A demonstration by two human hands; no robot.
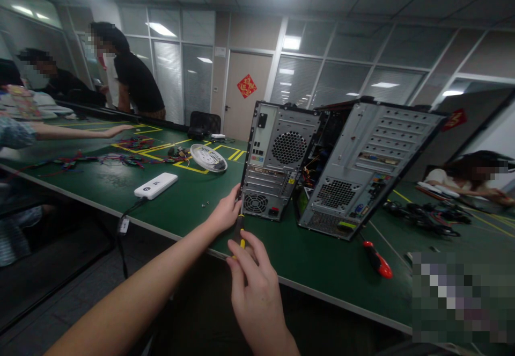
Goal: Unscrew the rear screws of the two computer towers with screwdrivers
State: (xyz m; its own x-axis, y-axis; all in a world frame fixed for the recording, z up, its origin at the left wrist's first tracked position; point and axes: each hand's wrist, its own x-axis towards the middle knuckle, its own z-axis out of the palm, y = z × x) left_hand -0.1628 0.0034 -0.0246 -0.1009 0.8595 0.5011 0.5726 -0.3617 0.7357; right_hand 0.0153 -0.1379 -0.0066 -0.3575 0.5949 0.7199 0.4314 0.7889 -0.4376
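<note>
A computer case [263, 171] stands upright on the green table with its rear panel, vents and ports facing me. My left hand [227, 210] is against its lower left edge, gripping the side, with some fingertips hidden. In my right hand [255, 273] is a screwdriver [242, 242] with a black and yellow handle, pinched between thumb and fingers. It points up at the case's lower left corner; its tip is hard to make out. Just right of this case stands a second computer case [350, 173], tilted in view, with wires showing between the two.
A red and black screwdriver [377, 260] lies right of the cases, near black cables [428, 216]. To the left are a white power bank [156, 186] with a cord, a white round dish [208, 157], small screws [205, 204] and loose wires [84, 160]. Several people are around the table.
</note>
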